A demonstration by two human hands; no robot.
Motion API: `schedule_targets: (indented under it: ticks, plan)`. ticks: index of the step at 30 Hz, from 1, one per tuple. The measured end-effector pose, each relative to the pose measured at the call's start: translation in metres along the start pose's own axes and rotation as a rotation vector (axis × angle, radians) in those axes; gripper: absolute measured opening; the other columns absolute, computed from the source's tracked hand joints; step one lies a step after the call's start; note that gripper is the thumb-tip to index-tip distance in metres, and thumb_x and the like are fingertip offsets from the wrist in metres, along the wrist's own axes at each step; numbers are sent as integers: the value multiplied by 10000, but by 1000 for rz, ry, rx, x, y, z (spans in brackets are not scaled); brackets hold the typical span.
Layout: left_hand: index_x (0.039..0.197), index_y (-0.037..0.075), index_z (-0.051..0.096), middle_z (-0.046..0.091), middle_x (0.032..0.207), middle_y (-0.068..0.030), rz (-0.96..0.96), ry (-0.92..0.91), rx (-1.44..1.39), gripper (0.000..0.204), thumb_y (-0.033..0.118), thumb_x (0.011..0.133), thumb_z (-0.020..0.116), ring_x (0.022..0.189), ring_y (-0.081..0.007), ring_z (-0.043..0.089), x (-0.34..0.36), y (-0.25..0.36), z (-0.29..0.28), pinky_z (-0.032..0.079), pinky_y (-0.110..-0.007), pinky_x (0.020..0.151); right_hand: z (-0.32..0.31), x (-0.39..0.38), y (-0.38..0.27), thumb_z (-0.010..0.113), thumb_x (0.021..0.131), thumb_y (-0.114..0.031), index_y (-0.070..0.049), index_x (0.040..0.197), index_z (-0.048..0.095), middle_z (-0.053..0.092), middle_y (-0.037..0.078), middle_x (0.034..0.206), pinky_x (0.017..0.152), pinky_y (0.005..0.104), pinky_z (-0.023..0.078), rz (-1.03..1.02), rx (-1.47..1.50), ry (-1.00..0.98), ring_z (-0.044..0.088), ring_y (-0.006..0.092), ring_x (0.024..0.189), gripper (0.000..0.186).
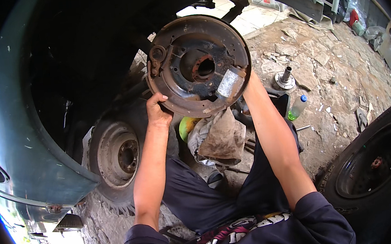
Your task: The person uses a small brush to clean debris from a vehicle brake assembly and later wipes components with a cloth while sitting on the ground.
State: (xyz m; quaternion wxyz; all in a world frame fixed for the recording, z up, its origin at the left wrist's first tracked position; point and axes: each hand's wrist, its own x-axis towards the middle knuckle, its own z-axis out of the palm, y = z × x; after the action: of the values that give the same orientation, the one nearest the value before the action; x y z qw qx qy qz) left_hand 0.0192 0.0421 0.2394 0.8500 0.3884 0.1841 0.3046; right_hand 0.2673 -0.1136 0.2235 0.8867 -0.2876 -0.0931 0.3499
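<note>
A round, rusty brake backing plate (179, 98) is raised in front of me beneath the car's wheel arch, its central hole facing me. Low on its left rim, my left hand (158, 107) grips it with the thumb over the front face. My right hand (249, 81) reaches behind the right rim; its fingers are hidden by the plate. A silvery block-shaped piece (230, 81) sits on the plate's lower right, close to that hand. At the upper left of the plate, a small rusty lever-like fitting (156, 60) is attached.
A green car body (17, 161) and a wheel (114, 154) stand on the left. Below the plate lies a brown rag (222, 140). A flanged metal spindle (285, 79) and a bottle of green liquid (298, 107) rest to the right, beyond a large tyre (371, 167).
</note>
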Motion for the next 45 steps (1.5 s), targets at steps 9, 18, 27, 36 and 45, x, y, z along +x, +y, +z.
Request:
schedule_targets:
  ticks: [9,18,27,36,45]
  plan:
    - [1070,18,603,646,1066,-130,-35,120,-148,471,97,611,537,998,-346,612,6,-13,13,498,-491,971,-14,36,12,556,982,-362,-41,1175,642,686,118,1066,751,390,587,-179,-16,-77,673,248,922,384]
    - [955,32,602,645,1009,-94,-29,255,-201,357,89,607,541,949,-326,609,29,-32,19,506,-480,947,8,-5,-31,589,930,-567,48,1207,607,680,178,1112,881,375,541,-278,-345,-83,662,250,986,675]
    - [863,34,587,639,930,-86,-1,183,-161,265,74,604,554,875,-297,610,70,-28,45,523,-435,901,-4,63,-25,794,854,-300,75,893,685,677,83,789,623,281,469,-563,-450,286,594,143,675,393]
    - [779,53,569,645,878,-76,43,185,-138,174,86,610,543,818,-286,625,106,-29,23,527,-408,870,1,79,-12,817,819,-267,69,871,684,692,104,806,658,298,477,-575,-491,376,604,157,694,365]
    - [836,43,573,652,938,-87,99,263,-159,248,83,596,526,880,-290,635,130,-31,15,520,-399,898,24,74,-10,836,796,-276,84,865,682,695,111,828,683,305,486,-553,-440,381,618,165,719,398]
